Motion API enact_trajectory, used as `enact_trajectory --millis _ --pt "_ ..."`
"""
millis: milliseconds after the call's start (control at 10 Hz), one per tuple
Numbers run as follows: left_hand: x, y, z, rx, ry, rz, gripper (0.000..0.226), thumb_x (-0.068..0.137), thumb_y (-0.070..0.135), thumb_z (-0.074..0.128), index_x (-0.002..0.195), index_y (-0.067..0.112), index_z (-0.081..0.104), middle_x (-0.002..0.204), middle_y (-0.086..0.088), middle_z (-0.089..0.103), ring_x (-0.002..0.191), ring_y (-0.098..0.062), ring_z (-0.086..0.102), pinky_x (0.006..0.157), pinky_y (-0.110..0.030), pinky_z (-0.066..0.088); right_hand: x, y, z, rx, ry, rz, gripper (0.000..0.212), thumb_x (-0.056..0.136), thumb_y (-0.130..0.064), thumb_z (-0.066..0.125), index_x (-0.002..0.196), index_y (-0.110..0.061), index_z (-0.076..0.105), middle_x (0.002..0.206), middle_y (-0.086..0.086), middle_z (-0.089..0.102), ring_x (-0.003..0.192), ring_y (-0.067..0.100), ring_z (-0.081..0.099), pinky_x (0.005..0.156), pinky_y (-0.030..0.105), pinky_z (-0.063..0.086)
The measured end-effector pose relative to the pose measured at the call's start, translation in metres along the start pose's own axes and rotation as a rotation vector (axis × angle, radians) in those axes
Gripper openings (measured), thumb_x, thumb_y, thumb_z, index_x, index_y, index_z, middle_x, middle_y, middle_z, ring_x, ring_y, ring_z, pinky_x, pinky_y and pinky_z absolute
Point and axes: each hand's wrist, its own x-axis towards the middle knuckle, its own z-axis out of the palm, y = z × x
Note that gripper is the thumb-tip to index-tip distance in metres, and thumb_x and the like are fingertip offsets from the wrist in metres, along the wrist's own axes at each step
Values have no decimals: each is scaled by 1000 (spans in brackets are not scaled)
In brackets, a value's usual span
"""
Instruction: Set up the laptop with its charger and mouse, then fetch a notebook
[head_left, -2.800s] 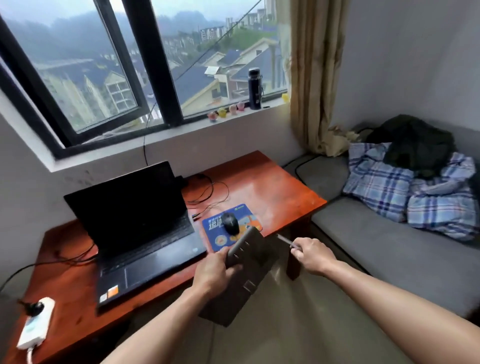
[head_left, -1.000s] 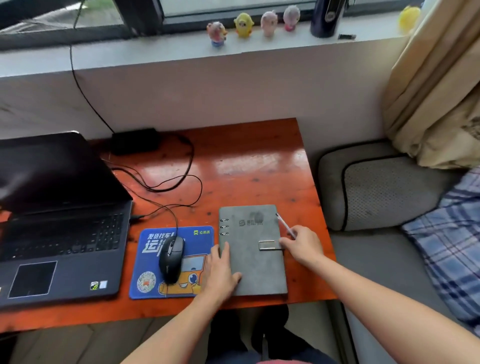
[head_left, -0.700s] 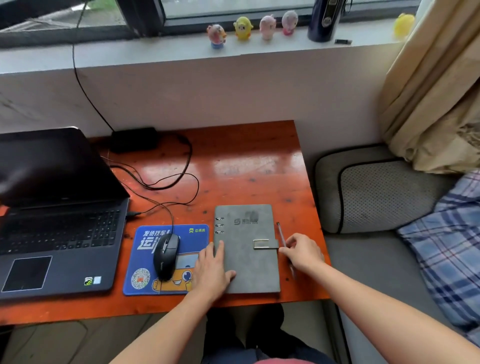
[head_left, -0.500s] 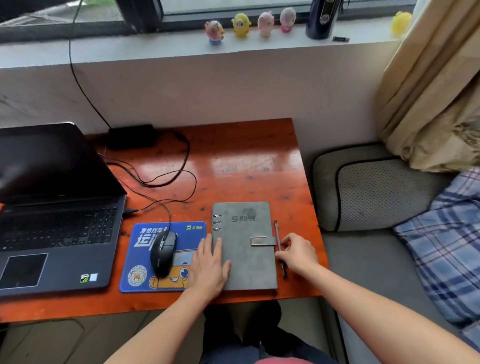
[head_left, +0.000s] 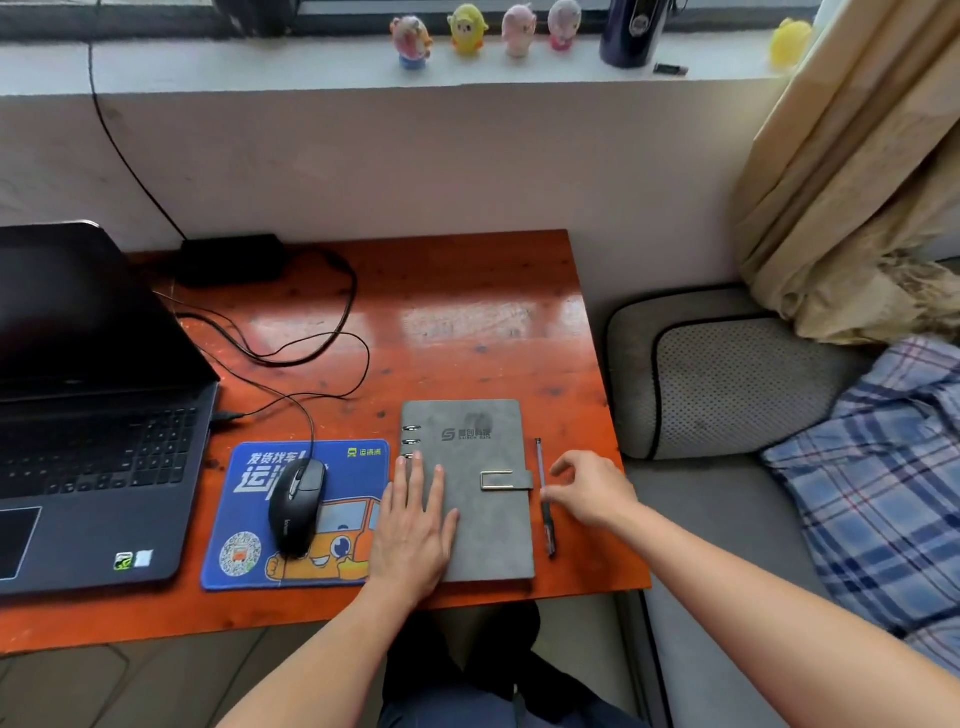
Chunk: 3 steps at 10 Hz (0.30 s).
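My left hand (head_left: 415, 525) lies flat, covering the closed grey notebook's (head_left: 480, 514) lower rings; right hand (head_left: 592, 488) open, empty, beside pen (head_left: 544, 499); laptop (head_left: 88, 415) cropped.

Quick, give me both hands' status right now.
Left hand: open, flat on the notebook.
Right hand: open, holding nothing, beside the pen.

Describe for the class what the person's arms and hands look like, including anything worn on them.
Both forearms are bare up to the picture's edge: no sleeves show. The left hand and right hand wear no gloves, and no rings, watch or bracelet show. No markings are visible. Nails look short and plain.
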Motion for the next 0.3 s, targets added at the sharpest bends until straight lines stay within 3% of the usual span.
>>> enact_trajectory --millis 100,200,300 --pt "1 0 6 3 16 6 62 91 43 28 136 6 50 146 -24 40 135 -41 38 102 -52 43 -3 -24 -50 141 129 -161 29 80 -39 74 104 -24 69 103 -3 71 99 15 65 85 31 51" --pt "1 -2 6 7 31 14 62 91 43 29 136 6 50 146 -24 40 135 -42 38 101 -53 43 -25 -65 -115 389 290 -383 19 82 -26 75 100 -19 71 93 -4 72 89 14 68 84 39 55" --pt "4 1 12 -22 68 7 63 90 42 31 136 5 51 145 -25 40 134 -43 38 102 -54 43 -71 -105 -185 679 503 -716 16 84 -28 73 97 -20 70 80 -2 73 74 21 71 61 30 55"
